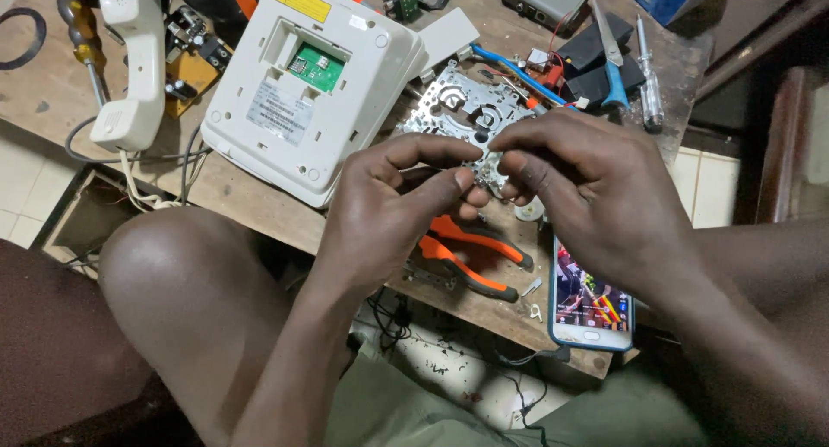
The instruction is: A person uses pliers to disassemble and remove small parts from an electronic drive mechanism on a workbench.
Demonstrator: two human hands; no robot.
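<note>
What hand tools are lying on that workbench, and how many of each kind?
Screwdrivers: 3 (yellow-handled, clear-handled, blue-handled)
Pliers, orange-handled: 1
Scissors, blue-handled: 1
Total: 5
Both hands, left and right, hold the metal chassis plate instead.

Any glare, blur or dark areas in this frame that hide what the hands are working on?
Head view: the left hand and right hand are sharp; the metal plate glints without washing out; the phone screen glows bright; the lower corners fall into shadow.
</note>
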